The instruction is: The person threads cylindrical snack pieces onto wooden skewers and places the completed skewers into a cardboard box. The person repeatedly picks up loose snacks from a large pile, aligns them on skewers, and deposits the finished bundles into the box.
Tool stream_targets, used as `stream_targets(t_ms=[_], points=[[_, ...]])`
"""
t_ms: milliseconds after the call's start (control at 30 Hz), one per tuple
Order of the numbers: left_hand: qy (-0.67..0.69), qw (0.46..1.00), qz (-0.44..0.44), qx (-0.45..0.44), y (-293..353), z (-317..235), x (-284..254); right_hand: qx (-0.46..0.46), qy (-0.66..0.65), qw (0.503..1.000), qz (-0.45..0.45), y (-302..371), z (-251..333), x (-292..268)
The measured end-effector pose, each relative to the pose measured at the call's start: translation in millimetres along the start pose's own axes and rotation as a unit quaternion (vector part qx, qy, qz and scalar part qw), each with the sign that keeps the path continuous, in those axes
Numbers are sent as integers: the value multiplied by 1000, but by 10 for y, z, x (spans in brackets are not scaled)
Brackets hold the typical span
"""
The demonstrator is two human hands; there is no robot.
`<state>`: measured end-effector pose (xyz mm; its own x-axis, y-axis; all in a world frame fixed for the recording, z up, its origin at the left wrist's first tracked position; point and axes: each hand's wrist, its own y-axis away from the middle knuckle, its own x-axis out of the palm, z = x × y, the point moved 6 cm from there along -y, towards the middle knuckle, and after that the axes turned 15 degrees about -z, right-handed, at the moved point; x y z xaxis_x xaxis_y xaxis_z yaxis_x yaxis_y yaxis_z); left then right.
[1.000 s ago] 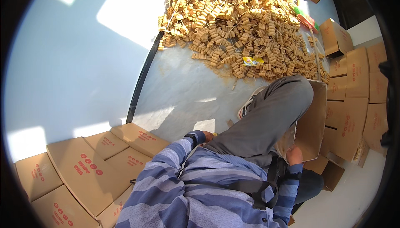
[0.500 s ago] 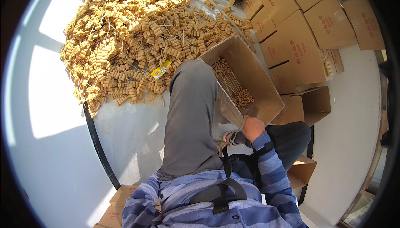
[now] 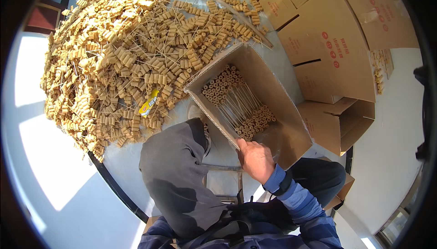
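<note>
Between my knees stands an open cardboard box, tilted toward me. My right hand grips the edge of its near wall, fingers over the rim and the back of the hand facing up. Inside the box lie bundles of thin pale sticks, with tan hollow tube-shaped pieces clustered at both ends. My left hand is out of sight; only part of the left sleeve shows at the lower edge.
A large heap of the same tan stick pieces covers the floor at left, with a yellow packet on it. A broom lies behind the box. Cardboard boxes are stacked at right; an open one lies below them.
My left knee has swung left, uncovering more of the box and its sticks. The right hand still grips the box, whose near edge now sits further left in view. The view has shifted.
</note>
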<state>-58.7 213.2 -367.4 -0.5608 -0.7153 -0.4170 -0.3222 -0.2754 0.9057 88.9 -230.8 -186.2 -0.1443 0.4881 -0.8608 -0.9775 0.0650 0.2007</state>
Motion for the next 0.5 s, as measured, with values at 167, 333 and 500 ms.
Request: stream_targets(t_ms=[167,333,500], points=[[-22,1000,4,-8,49,-366,-200,38,7,999,34,-101,-31,-84],[-59,998,8,29,-5,-751,-409,77,65,995,-6,5,-105,-210],[-68,994,6,86,-225,-798,-675,183,156,970,-42,460,-253,-158]])
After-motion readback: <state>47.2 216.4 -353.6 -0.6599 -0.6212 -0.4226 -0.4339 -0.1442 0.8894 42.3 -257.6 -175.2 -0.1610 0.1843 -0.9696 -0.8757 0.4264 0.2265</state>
